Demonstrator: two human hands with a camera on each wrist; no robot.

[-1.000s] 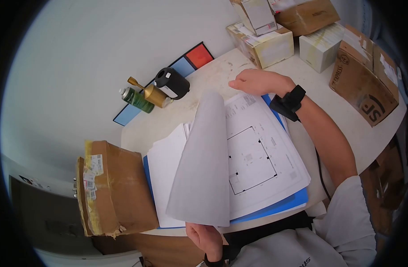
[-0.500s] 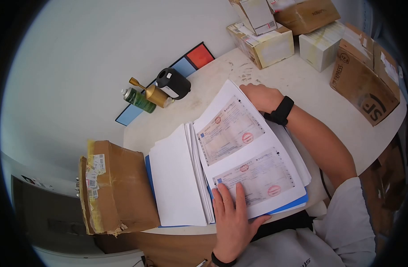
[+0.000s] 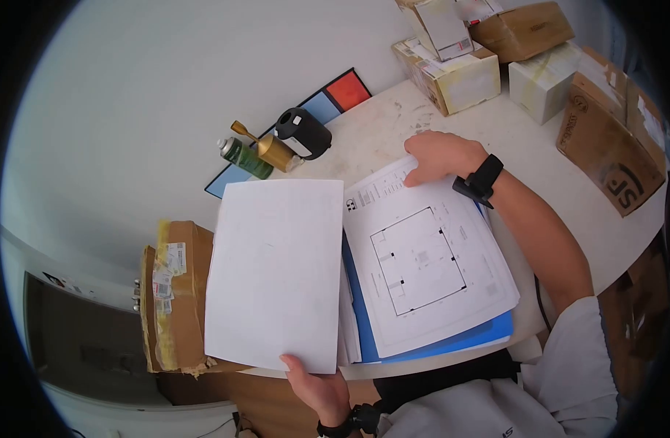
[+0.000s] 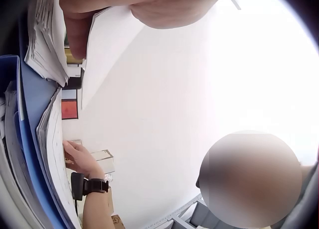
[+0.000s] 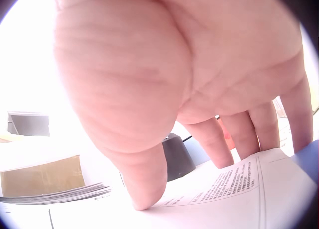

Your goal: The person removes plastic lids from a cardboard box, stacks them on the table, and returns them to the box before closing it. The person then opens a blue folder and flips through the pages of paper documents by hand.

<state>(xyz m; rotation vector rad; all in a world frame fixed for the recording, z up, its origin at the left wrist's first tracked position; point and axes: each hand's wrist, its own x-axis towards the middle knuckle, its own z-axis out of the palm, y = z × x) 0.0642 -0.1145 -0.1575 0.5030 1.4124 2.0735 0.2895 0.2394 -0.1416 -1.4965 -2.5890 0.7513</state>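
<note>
My left hand (image 3: 322, 393) holds a blank-backed white sheet (image 3: 275, 274) by its lower edge, thumb on top. The sheet is raised over the left half of an open blue folder (image 3: 358, 314). On the right half lies a page with a printed floor plan (image 3: 452, 321), on top of a stack of papers. My right hand (image 3: 448, 157) is at that page's far edge. In the right wrist view its thumb (image 5: 142, 189) presses on the printed page, and its other fingers reach down behind the edge.
A worn carton (image 3: 185, 292) stands left of the folder. Along the wall are a green spray can (image 3: 246, 157), a gold-coloured container (image 3: 276, 152) and a black cylinder (image 3: 304, 135). Several boxes, including a brown carton (image 3: 605, 146), fill the far right of the table (image 3: 382, 139).
The page with two stamped certificates, under my flat left hand half a second ago, is out of sight. My left hand has moved left with a sheet, and the floor plan shows on the right.
</note>
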